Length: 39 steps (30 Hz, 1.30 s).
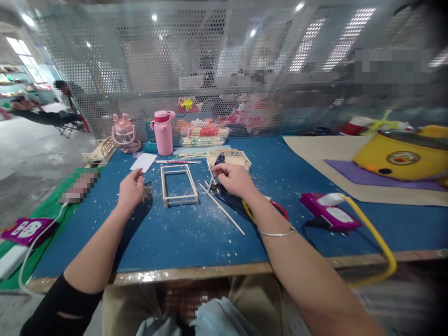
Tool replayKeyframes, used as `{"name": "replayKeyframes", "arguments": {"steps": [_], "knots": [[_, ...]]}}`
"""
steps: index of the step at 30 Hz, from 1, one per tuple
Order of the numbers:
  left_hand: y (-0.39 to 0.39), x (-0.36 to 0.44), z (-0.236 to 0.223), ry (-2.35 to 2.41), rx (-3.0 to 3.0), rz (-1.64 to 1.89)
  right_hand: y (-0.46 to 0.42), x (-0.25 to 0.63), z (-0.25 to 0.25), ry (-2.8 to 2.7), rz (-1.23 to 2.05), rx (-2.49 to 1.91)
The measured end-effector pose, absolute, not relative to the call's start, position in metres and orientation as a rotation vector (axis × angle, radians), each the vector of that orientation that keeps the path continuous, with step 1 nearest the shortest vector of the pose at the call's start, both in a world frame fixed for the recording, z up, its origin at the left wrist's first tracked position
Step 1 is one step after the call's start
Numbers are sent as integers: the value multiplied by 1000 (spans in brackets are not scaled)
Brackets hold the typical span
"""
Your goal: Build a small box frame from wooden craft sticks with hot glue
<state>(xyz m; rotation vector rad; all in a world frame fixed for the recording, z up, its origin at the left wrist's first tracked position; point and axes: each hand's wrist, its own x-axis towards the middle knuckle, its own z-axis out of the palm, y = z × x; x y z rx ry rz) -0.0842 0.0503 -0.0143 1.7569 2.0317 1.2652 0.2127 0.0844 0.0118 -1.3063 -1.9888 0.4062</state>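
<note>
My left hand (130,190) is over the left of the blue tabletop (196,252), fingers loosely bent and apart with nothing visible in them. Just beyond its fingertips lies a white piece of paper (143,162). My right hand (235,179) is closed on a slim tool with a dark blue upper end (219,159) and a pale, narrow lower end; its exact kind is unclear. Between the hands stands a small rectangular frame of wooden sticks (179,185). A loose thin stick (226,212) lies near my right hand. Under the right wrist is a dark tool (229,199), partly hidden.
A slatted wooden piece (241,158), bagged sticks (205,135), a pink flask (163,135) and a pink bottle (126,135) stand toward the back. Purple power sockets (331,213) with a yellow cable and a yellow pot (402,156) are at right. Perforated metal panelling (140,60) rises behind.
</note>
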Motion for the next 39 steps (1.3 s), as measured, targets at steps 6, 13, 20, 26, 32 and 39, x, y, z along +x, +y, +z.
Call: {"name": "replayKeyframes", "arguments": {"steps": [6,13,20,26,32,39], "knots": [[10,-23,-10,1803,2595,914,89,212,6,-1984,286,-1322],[-5,19,-30,1711,2841,342,81,200,6,-2086,314,-1292],[-2,-1,-19,1682,2715,626,69,194,14,-2435,470,-1356],[0,-36,-11,2121,2280,691,61,183,8,-2576,565,-1394],[5,-36,-16,2101,2153,362,59,176,5,-2553,556,-1462],[7,-36,-19,2096,2128,407,58,174,6,-2535,547,-1485]]}}
